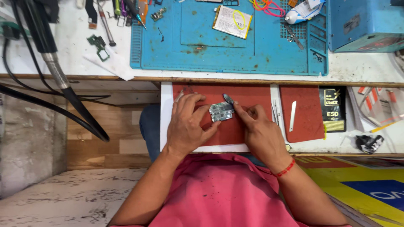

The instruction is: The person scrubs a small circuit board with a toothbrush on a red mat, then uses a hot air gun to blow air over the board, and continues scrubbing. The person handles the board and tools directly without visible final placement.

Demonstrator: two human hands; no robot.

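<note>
From the head camera, a small circuit board (pixel 221 111) lies on a red mat (pixel 248 94) on a pull-out shelf just below the bench (pixel 366 69) edge, close in front of the person. The left hand (pixel 187 124) comes in from 7 o'clock and pinches the board's left edge between thumb and fingers, pressing it flat on the mat. The right hand (pixel 259 126) comes in from 5 o'clock, closed around a thin metal prying tool (pixel 228 99) whose rounded tip sits at the board's upper right corner, about 1 o'clock of the board, touching or just beside it.

By the look of it, the step in hand is prying or lifting a part off the board. The next move seems to call for a steady left-hand hold and a light, shallow lever at the tip, so it does not slip across the parts.

At 3 o'clock of the board lie tweezers (pixel 275 111), then a second red mat with a white blade (pixel 293 115) on it. At 12 o'clock, on the bench, a blue work mat (pixel 269 50) carries a flat battery (pixel 232 21). A black hose (pixel 84 113) hangs at 9 o'clock.
</note>
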